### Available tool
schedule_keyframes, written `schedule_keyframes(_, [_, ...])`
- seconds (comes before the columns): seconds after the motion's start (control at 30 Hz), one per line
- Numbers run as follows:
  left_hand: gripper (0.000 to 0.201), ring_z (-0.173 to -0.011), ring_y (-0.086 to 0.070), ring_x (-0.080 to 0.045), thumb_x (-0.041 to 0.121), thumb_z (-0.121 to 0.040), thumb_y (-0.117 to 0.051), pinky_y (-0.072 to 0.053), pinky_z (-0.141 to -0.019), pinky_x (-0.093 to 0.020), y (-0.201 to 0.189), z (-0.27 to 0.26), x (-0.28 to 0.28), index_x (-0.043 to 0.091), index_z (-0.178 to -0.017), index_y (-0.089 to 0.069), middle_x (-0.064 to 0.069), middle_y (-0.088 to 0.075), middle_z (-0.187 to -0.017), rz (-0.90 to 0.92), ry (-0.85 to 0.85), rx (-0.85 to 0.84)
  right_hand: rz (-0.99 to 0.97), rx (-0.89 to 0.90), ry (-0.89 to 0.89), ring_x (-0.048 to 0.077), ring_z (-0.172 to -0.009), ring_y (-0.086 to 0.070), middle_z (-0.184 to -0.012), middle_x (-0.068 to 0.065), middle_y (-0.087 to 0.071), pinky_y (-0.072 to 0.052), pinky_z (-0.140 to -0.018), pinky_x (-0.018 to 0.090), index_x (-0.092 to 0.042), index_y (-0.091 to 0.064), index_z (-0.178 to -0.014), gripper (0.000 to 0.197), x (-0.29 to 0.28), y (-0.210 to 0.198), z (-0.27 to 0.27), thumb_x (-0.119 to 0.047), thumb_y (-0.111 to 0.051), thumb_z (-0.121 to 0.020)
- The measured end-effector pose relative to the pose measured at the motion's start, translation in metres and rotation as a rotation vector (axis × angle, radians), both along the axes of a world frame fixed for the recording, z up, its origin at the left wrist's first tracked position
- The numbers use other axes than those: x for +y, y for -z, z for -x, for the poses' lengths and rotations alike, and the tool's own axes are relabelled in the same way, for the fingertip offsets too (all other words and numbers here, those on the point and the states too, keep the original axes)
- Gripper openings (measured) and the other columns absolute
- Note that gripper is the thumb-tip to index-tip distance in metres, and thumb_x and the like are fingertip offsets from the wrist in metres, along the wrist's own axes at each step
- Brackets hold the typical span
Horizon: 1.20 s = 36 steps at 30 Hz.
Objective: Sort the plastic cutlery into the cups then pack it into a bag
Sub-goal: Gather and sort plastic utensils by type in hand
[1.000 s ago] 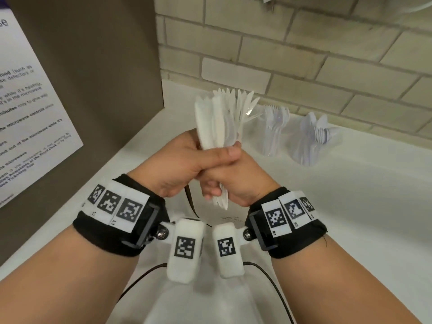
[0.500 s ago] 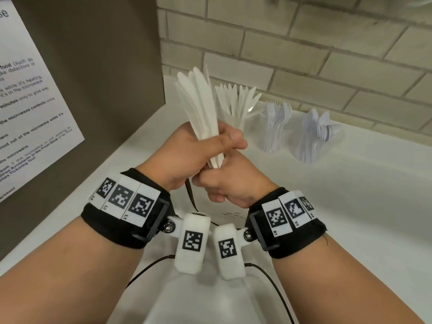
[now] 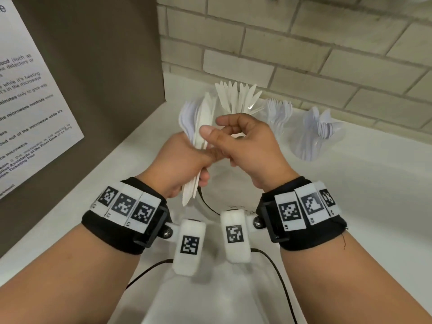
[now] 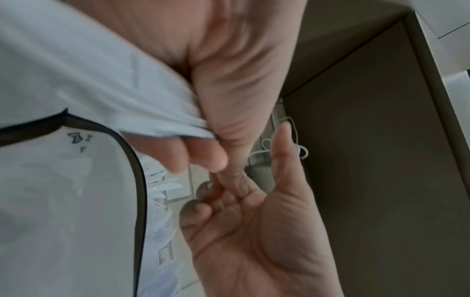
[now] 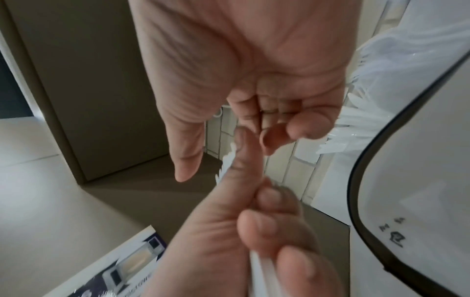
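Since half a second ago, right hand (image 3: 247,146) off the bundle of white knives (image 3: 203,127) and shifted to its right side, fingers (image 3: 225,120) loosely curled around nothing, thumb tip just beside the blades. Bundle now lower and tilted, left alone in the left hand (image 3: 184,164), whose fingers wrap tight around the handles; handle ends poking out below the fist, blades fanned upward over the white bench (image 3: 350,206). In the right wrist view, left thumb pressed along the stack, white handles (image 5: 264,269) clamped under curled fingertips (image 5: 259,227). In the left wrist view, right palm (image 4: 254,241) turned toward the camera, fingers bent and apart, holding nothing.

Behind the hands, against the tiled wall, three clear cups in a row: cup of knives (image 3: 238,99) directly past the hands, cup of forks (image 3: 279,113) just to its right, cup of spoons (image 3: 320,134) farther right, all standing upright on the bench. Clear bag with a dark rim (image 3: 205,202) lying on the bench beneath the wrists, partly hidden by them. Printed notice (image 3: 30,108) on the brown panel at left.
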State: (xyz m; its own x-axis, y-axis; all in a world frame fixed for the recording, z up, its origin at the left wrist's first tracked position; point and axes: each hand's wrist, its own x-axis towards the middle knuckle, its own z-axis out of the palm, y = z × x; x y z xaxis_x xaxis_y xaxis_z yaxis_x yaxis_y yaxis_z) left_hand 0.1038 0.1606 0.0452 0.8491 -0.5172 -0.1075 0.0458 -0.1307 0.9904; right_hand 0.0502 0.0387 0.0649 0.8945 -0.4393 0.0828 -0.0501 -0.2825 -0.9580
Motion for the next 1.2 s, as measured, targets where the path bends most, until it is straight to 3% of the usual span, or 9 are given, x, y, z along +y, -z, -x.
schedule_keyframes(0.13, [0.015, -0.033, -0.046, -0.009, 0.009, -0.082, -0.069, -0.043, -0.041, -0.022, 0.006, 0.005, -0.004, 0.011, -0.097, -0.067, 0.006, -0.052, -0.039, -0.05, 0.059, -0.057, 0.02, 0.07, 0.017, 0.015, -0.073, -0.064, -0.081, 0.0, -0.061, -0.059, -0.071, 0.038, -0.011, -0.064, -0.097, 0.038, 0.008, 0.005, -0.004, -0.039, -0.078, -0.076])
schedule_keyframes(0.3, [0.032, -0.039, -0.043, -0.009, 0.03, -0.073, -0.072, -0.04, -0.041, -0.023, 0.009, 0.006, 0.0, 0.008, -0.095, -0.063, 0.006, -0.054, -0.052, 0.118, 0.211, -0.023, -0.081, 0.055, -0.03, 0.011, -0.056, -0.056, -0.066, 0.002, -0.058, -0.048, -0.055, 0.026, -0.002, -0.065, -0.093, 0.026, 0.006, 0.005, 0.0, -0.027, -0.069, -0.087])
schedule_keyframes(0.43, [0.044, -0.044, -0.041, -0.012, 0.051, -0.075, -0.054, -0.038, -0.043, -0.023, 0.013, 0.008, 0.0, 0.008, -0.085, -0.054, -0.002, -0.05, -0.061, 0.254, 0.2, 0.154, -0.087, 0.07, -0.016, 0.012, -0.056, -0.055, -0.067, 0.006, -0.058, -0.047, -0.054, 0.027, 0.007, -0.061, -0.093, 0.035, 0.004, 0.005, 0.001, -0.028, -0.064, -0.091])
schedule_keyframes(0.53, [0.044, -0.046, -0.045, -0.014, 0.052, -0.084, -0.049, -0.04, -0.044, -0.024, 0.013, 0.009, -0.002, 0.008, -0.082, -0.056, -0.003, -0.053, -0.062, 0.239, 0.168, 0.19, -0.164, 0.075, 0.004, 0.016, -0.055, -0.053, -0.07, 0.011, -0.058, -0.05, -0.058, 0.032, 0.009, -0.059, -0.093, 0.035, 0.004, 0.008, 0.0, -0.025, -0.06, -0.094])
schedule_keyframes(0.77, [0.031, -0.056, -0.059, -0.015, 0.04, -0.096, -0.047, -0.05, -0.052, -0.029, 0.015, 0.012, -0.004, 0.013, -0.095, -0.062, -0.006, -0.064, -0.072, 0.22, 0.121, 0.151, -0.275, 0.044, 0.043, 0.014, -0.05, -0.055, -0.071, 0.01, -0.06, -0.048, -0.051, 0.025, -0.008, -0.056, -0.078, 0.026, 0.006, 0.011, 0.0, -0.024, -0.054, -0.097])
schedule_keyframes(0.87, [0.025, -0.059, -0.065, -0.016, 0.034, -0.097, -0.047, -0.055, -0.054, -0.029, 0.013, 0.012, -0.004, 0.016, -0.099, -0.064, -0.01, -0.07, -0.079, 0.216, 0.091, 0.114, -0.303, 0.046, 0.06, 0.016, -0.06, -0.061, -0.077, 0.009, -0.06, -0.05, -0.053, 0.023, -0.005, -0.054, -0.084, 0.024, 0.006, 0.012, -0.001, -0.026, -0.053, -0.098])
schedule_keyframes(1.0, [0.023, -0.067, -0.07, -0.024, 0.031, -0.097, -0.049, -0.058, -0.061, -0.037, 0.013, 0.013, -0.002, 0.016, -0.099, -0.066, -0.011, -0.073, -0.082, 0.237, 0.087, 0.136, -0.342, 0.049, 0.109, 0.03, -0.077, -0.065, -0.088, 0.018, -0.065, -0.055, -0.069, 0.038, 0.003, -0.057, -0.097, 0.028, 0.006, 0.015, -0.004, -0.024, -0.05, -0.099])
schedule_keyframes(1.13, [0.028, -0.077, -0.072, -0.033, 0.029, -0.096, -0.053, -0.059, -0.066, -0.039, 0.018, 0.01, -0.002, 0.01, -0.114, -0.063, -0.012, -0.075, -0.092, 0.234, 0.057, 0.155, -0.348, 0.048, 0.175, 0.034, -0.092, -0.069, -0.102, 0.015, -0.071, -0.057, -0.082, 0.054, -0.011, -0.061, -0.106, 0.021, 0.006, 0.013, -0.005, -0.024, -0.047, -0.098])
schedule_keyframes(1.2, [0.03, -0.078, -0.072, -0.033, 0.029, -0.095, -0.055, -0.058, -0.067, -0.038, 0.019, 0.01, -0.003, 0.009, -0.115, -0.062, -0.013, -0.074, -0.092, 0.216, 0.04, 0.145, -0.356, 0.047, 0.185, 0.031, -0.093, -0.069, -0.103, 0.013, -0.07, -0.056, -0.084, 0.054, -0.013, -0.06, -0.105, 0.019, 0.007, 0.013, -0.004, -0.024, -0.047, -0.098])
